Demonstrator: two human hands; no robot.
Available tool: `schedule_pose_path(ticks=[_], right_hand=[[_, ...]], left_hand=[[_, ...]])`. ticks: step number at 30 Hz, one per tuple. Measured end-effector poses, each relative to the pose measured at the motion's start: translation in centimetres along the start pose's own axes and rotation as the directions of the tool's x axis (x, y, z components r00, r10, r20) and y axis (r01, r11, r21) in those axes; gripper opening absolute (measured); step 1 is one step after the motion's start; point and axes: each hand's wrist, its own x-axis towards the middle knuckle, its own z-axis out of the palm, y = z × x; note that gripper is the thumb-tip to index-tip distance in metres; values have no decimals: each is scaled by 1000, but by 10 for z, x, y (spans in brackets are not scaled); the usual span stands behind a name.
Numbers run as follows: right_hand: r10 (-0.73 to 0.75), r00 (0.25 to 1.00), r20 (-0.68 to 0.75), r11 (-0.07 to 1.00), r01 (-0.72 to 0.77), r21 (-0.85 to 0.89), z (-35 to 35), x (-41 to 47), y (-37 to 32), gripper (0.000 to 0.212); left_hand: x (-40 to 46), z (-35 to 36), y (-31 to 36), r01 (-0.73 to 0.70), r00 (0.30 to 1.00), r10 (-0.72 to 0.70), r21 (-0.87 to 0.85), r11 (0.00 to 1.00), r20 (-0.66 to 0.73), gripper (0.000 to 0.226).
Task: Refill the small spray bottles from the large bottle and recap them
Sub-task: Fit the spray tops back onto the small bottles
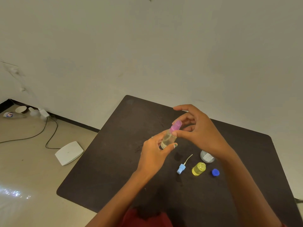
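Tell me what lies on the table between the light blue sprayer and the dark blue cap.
In the head view, a small yellow bottle without a top stands between the sprayer and cap.

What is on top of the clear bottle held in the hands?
A pink cap sits on the clear bottle, pinched by the right hand; the left hand grips the body. The neck under the cap is covered.
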Motion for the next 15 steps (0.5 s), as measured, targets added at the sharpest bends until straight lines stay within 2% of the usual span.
schedule_pose_path(ticks=[3, 5, 8, 12, 15], right_hand=[[21, 1000, 0, 999, -21, -29, 2, -1, 1, 68], [21, 999, 44, 999, -22, 35, -1, -2, 1, 73], [5, 999, 50, 995, -10, 104, -2, -4, 1, 70], [18, 999, -35, 1000, -18, 1, 7, -2, 3, 65], [39, 999, 11, 999, -39, 12, 5, -1, 3, 72]], left_hand=[[0, 0, 0, 2, 1000, -2, 3, 1000, -2, 36], [0, -1, 2, 0, 1000, 0, -21, 1000, 1, 36], [0, -2, 4, -12, 1000, 12, -41, 999, 6, 36], [0, -2, 4, -13, 1000, 13, -26, 1000, 5, 33], [0, -2, 3, -12, 1000, 12, -14, 1000, -2, 33]])
